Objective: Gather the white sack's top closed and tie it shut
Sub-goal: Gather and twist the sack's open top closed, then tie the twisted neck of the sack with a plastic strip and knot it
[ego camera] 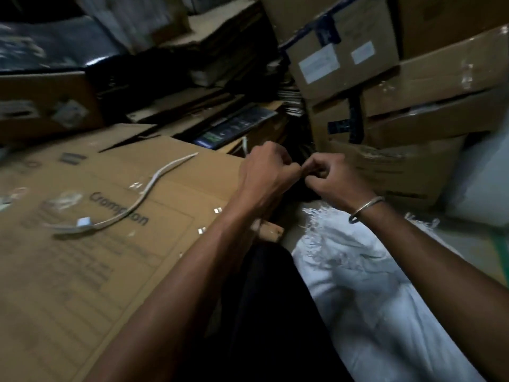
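— Where is the sack?

— The white woven plastic sack (371,285) lies slumped at lower right, under the right forearm. Its frayed top edge (319,219) points toward the stacked brown cartons (413,78). The mouth does not look gathered yet.

— And the hands?

— Both are up beyond that edge, clear of the sack. The left hand (265,172) and the right hand (333,179) are curled, fingertips meeting. The blur hides whether they pinch anything between them, so I cannot tell.

— How would it handle?

— Soft and limp, I'd judge: light cloth that creases easily. The weave is probably slick, and the fringe would shed threads. I'd bunch it just below the frayed edge, where the fabric is whole, and squeeze tight.

— Anything to tie with?

— A long white flat strip (143,194) lies on the flattened brown cardboard box (82,271) to the left, well apart from the sack.
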### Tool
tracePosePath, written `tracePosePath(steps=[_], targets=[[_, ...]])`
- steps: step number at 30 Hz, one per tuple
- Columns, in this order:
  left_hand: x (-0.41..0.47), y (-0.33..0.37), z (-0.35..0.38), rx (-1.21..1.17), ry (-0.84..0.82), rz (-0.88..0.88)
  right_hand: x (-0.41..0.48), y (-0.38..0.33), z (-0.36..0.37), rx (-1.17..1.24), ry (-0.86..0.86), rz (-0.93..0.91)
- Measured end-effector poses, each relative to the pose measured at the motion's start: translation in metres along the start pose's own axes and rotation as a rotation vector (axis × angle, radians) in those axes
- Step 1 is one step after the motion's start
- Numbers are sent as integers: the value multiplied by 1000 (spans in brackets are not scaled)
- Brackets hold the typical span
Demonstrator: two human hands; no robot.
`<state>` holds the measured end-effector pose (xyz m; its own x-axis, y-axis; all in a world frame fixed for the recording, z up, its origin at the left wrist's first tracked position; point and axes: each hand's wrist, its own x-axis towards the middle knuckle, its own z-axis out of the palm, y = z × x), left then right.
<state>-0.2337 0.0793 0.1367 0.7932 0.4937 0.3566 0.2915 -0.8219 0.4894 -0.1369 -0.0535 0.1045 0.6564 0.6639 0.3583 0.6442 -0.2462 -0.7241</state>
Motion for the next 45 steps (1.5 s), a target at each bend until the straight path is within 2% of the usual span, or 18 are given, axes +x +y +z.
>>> tracePosePath(steps=[4, 7, 10, 12, 14, 15, 18, 24, 26, 28, 29, 31, 33, 35, 36, 38, 41, 45], targets=[[-31, -40, -78, -4, 131, -52, 24, -77, 48, 47, -104, -210], [-54, -89, -142, 78, 98, -237, 37, -126, 93, -8, -217, -307], [-77, -148, -202, 253, -56, -471, 39, -164, 145, -98, -330, -371], [-96, -175, -227, 391, -280, -596, 33, -184, 176, -165, -353, -336], [-106, -190, -231, 479, -443, -623, 26, -195, 198, -178, -372, -260], [-107, -196, -227, 497, -446, -604, 23, -197, 207, -175, -391, -234], [-103, -209, -207, 521, -295, -513, 15, -190, 223, -231, -407, -285], [-98, -208, -186, 632, -160, -479, 30, -158, 211, -502, -214, -548], [-98, -190, -174, 694, -23, -413, 33, -145, 201, -543, -173, -660], [-99, -138, -159, 439, 148, -241, 35, -126, 183, -567, -166, -694], [-101, -98, -147, 229, 113, -121, 37, -114, 169, -581, -166, -674], [-120, -19, -101, -143, -186, -4, 38, -83, 131, -589, -117, -606], [-149, 49, -32, -323, -542, 41, 32, -45, 81, -597, -66, -468], [-180, 93, 38, -527, -794, -123, 22, -4, 30, -598, -32, -289], [-189, 111, 71, -699, -851, -289, 15, 17, 6, -593, -29, -190], [-194, 145, 130, -909, -754, -621, 3, 59, -37, -604, -28, -13], [-179, 186, 190, -1092, -467, -857, -18, 106, -87, -590, 49, 167], [-120, 179, 273, -1153, -305, -1183, -46, 147, -127, -545, 171, 298]])
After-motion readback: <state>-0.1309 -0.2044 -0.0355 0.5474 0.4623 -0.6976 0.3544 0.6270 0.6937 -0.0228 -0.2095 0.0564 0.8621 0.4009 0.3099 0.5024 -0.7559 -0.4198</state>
